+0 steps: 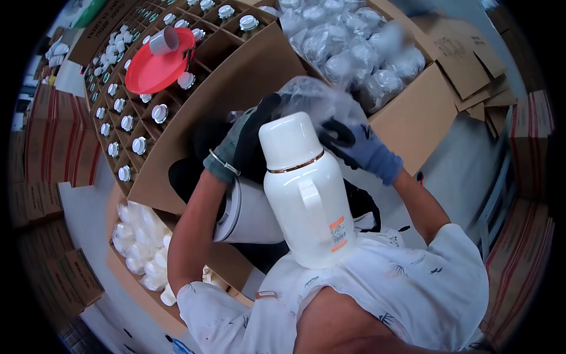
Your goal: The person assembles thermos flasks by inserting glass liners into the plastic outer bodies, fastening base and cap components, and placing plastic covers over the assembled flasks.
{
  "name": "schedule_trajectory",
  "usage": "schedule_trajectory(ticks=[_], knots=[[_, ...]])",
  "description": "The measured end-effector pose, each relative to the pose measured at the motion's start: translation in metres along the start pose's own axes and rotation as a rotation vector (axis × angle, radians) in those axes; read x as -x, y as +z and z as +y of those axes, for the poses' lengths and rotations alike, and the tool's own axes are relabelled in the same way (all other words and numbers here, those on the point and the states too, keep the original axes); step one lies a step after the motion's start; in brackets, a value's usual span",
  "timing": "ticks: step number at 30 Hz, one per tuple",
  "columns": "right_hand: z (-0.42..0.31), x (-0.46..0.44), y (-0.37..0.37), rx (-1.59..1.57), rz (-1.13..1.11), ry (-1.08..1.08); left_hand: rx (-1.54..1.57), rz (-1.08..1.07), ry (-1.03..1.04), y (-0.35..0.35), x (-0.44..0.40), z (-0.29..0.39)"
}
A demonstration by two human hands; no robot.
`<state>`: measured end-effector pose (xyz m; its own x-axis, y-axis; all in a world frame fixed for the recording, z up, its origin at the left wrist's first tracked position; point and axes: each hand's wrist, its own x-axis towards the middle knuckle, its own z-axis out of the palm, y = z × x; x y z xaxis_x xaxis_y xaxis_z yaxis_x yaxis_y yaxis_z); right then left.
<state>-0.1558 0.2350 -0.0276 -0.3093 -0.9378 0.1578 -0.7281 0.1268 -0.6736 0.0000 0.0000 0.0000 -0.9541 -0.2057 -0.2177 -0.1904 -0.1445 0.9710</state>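
A glossy white vacuum jug (306, 206), with a copper-coloured ring below its lid and an orange label, leans against the shirt front. Past its lid, a clear plastic bag (315, 94) stretches between my gloved hands. My left hand (250, 130), in a green and black glove, is closed on the bag's left side, its fingers partly hidden. Closed at the bag's right edge is my right hand (359, 144), in a blue and black glove. Below my left forearm is a pale grey round container or stool (250, 209), partly covered by the jug.
A divided carton (218, 88) holds several white-capped bottles, with a red plate (159, 62) and a pink cup (164, 41) on top. Bagged items fill another carton (413, 121) at upper right. Bagged white parts (141, 242) lie lower left. Stacked boxes (62, 135) line both sides.
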Motion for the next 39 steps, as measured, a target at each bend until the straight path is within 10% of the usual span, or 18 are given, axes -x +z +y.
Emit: schedule_trajectory(ticks=[5, 7, 12, 15, 19, 31, 35, 39], knots=[[-0.03, 0.042, -0.023, 0.205, 0.14, 0.114, -0.768, -0.051, 0.434, -0.013, -0.007, -0.022], [-0.042, 0.058, -0.022, 0.202, 0.163, 0.006, -0.687, -0.03, 0.31, -0.011, -0.011, -0.022], [-0.044, 0.057, 0.005, -0.578, 0.147, 0.262, -1.167, 0.229, 0.561, -0.01, -0.006, -0.032], [-0.039, 0.052, 0.022, -1.19, 0.021, 0.425, -1.178, 0.251, 0.447, 0.008, 0.012, 0.001], [-0.044, 0.048, 0.037, -1.236, 0.139, 0.299, -0.639, 0.428, 0.175, 0.04, 0.038, 0.052], [0.031, 0.089, 0.085, -0.396, 0.258, 0.219, -1.028, 0.122, 0.255, 0.11, 0.103, 0.038], [0.024, 0.115, 0.055, 0.2, 0.107, -0.103, -1.126, 0.267, 0.21, 0.119, 0.118, 0.025], [-0.013, 0.112, -0.002, 0.0, -0.142, -0.009, -0.844, 0.261, 0.176, 0.123, 0.13, 0.015]])
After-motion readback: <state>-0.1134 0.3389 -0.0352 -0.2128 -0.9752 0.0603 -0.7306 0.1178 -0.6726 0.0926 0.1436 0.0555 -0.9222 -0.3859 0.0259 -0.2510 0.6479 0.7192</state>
